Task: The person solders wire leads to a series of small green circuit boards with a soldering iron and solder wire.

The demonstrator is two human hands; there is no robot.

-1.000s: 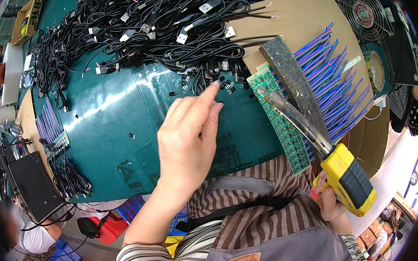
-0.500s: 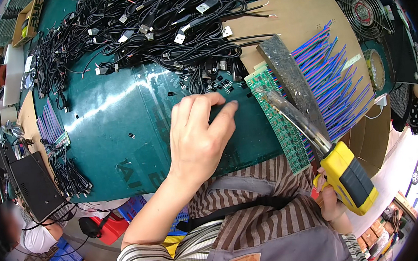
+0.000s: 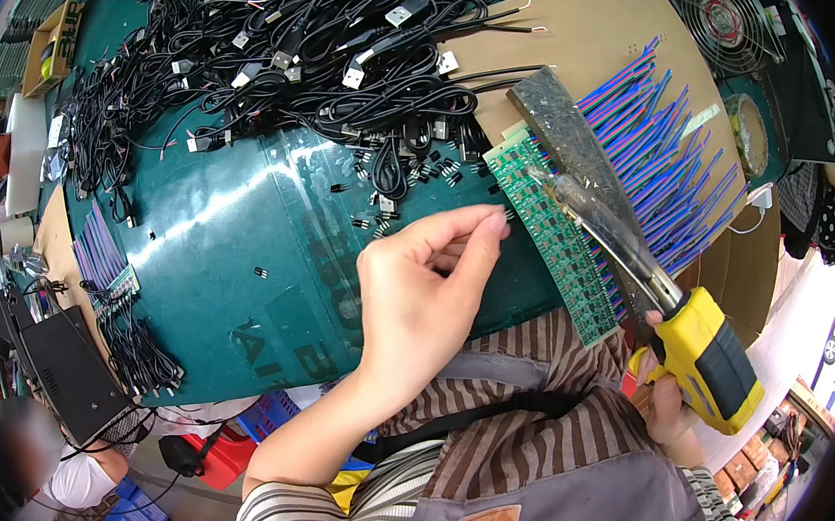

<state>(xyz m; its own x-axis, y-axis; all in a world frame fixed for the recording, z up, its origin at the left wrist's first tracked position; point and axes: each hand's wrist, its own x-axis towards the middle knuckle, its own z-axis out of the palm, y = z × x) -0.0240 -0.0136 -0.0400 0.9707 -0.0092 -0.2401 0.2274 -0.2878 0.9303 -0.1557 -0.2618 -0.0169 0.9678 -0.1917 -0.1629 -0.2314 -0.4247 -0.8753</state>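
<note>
Left hand [image 3: 418,286] pinches a tiny component [image 3: 508,215] beside a circuit board [image 3: 560,255]; right hand [image 3: 667,409] grips a soldering gun [image 3: 717,360].

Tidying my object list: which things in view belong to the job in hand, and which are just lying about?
In the job, by contact or nearness:
yellow soldering gun, in right hand
green circuit board, near left hand
grey bar across striped wires
small black three-legged components

Apparently lying about:
USB cables
round fan
tape roll
black box

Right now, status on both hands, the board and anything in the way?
Left hand pinched beside green circuit board, contents unclear. Right hand gripping yellow-and-black soldering tool, tip over board. Dark bar lying across coloured wires.
</note>
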